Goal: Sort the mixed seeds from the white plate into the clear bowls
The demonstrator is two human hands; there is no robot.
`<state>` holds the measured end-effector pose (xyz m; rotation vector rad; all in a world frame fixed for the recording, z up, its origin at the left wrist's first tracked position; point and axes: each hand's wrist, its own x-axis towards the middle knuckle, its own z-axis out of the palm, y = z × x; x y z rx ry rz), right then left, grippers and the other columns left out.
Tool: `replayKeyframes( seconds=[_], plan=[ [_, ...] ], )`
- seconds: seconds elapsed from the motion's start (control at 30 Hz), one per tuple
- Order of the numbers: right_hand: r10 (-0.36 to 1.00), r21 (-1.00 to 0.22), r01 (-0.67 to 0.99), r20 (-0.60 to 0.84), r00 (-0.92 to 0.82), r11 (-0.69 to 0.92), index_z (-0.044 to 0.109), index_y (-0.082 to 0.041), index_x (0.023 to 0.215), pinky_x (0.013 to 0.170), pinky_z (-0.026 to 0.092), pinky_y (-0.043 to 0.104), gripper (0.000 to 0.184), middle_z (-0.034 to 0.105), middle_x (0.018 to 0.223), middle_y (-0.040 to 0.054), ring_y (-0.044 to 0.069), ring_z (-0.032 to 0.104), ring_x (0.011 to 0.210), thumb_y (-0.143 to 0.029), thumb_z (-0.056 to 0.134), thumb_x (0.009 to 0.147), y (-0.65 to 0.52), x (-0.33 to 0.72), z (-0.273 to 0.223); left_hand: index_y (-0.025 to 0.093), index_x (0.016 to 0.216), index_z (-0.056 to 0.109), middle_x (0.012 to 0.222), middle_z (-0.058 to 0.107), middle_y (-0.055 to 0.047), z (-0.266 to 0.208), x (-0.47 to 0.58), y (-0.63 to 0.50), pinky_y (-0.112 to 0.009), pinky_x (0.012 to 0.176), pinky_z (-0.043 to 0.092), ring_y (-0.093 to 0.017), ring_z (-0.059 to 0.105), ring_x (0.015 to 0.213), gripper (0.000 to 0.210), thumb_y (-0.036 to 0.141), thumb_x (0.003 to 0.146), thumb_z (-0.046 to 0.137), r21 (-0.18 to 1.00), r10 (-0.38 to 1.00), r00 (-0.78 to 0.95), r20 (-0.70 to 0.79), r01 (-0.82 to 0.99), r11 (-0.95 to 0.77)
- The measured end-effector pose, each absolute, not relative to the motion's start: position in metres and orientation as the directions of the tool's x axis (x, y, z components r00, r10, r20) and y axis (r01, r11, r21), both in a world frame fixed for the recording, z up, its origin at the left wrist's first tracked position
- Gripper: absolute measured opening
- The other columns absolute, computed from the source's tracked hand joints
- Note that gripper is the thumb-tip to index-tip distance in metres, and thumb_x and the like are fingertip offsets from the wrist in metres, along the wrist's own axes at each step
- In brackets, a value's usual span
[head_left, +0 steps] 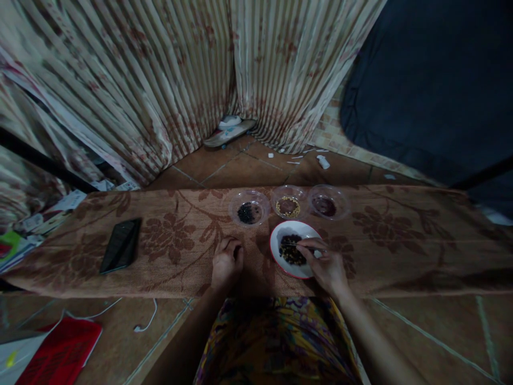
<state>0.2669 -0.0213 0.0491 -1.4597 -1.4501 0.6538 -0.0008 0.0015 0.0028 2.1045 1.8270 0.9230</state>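
A white bowl (pixel 276 259) with a red rim holds a mix of dark and yellow beans or grains (pixel 292 255). My right hand (pixel 326 267) is over the bowl's right side, its fingers pinched on thin metal tweezers (pixel 295 244) whose tips point left into the mix. My left hand (pixel 227 262) rests on the cloth left of the bowl, fingers curled in, with nothing visible in them. Behind the bowl stand three clear plastic bowls: the left one (pixel 262 214) has black beans, the middle one (pixel 286 217) yellow kernels, the right one (pixel 340 209) dark reddish beans.
A brown flowered cloth (pixel 192 278) covers the narrow table. A black phone (pixel 121 246) lies at the left. Papers (pixel 68 202) are piled beyond the left end. Striped curtains (pixel 184 80) hang behind, and a red bag (pixel 68 347) is on the tiled floor.
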Motion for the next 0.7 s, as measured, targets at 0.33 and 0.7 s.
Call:
replayKeyframes(
  seconds=[0.33,0.7],
  plan=[
    [0.909,-0.9,0.369,0.335,0.249,0.231,0.076,-0.022,0.079,0.078,0.055,0.034,0.02,0.077,0.083,0.0052,0.022,0.071,0.082,-0.041,0.071,0.081,0.019,0.236,0.09,0.023,0.096,0.066,0.102,0.067,-0.006,0.002,-0.002,0.002,-0.035,0.093,0.052,-0.021,0.062,0.099,0.014,0.022,0.089,0.055,0.539,0.945,0.033,0.325,0.815,-0.214],
    [0.889,-0.894,0.362,0.372,0.267,0.265,0.077,-0.023,0.079,0.081,0.053,0.034,0.016,0.077,0.085,0.0042,0.022,0.071,0.086,-0.037,0.07,0.083,0.023,0.24,0.086,0.023,0.096,0.065,0.104,0.067,-0.006,0.003,-0.002,0.002,-0.036,0.093,0.052,-0.021,0.063,0.1,0.014,0.023,0.089,0.054,0.553,0.943,0.031,0.333,0.803,-0.222]
  ],
)
